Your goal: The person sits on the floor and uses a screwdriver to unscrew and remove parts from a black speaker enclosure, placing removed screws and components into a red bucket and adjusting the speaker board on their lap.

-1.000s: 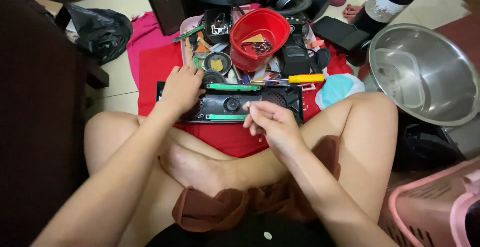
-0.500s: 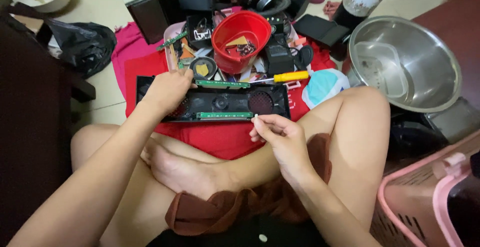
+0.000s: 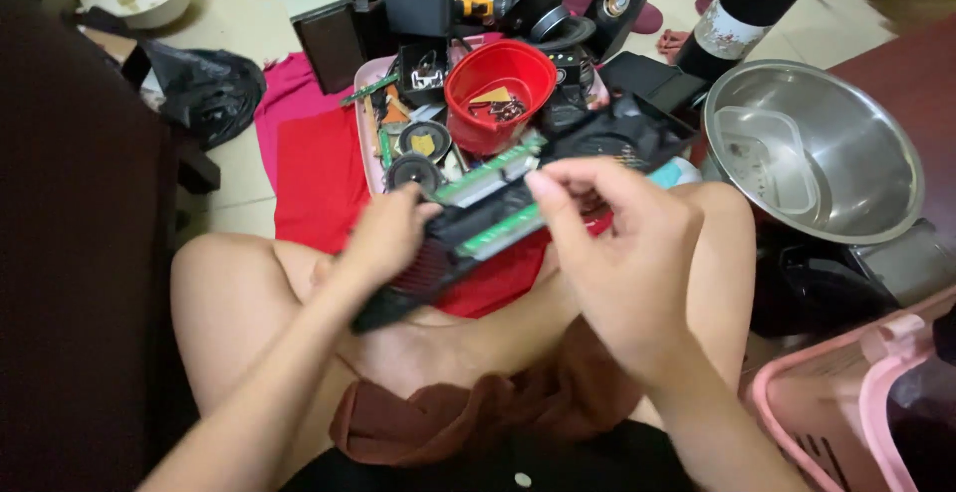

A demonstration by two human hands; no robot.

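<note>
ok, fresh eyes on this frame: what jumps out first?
The long black device with green circuit boards, lifted at an angle mid-frame, the left hand gripping its lower end and the right hand on its upper part. Behind it, a bright red bowl holding small parts stands among black speaker pieces. At right sits a large steel bowl.
</note>
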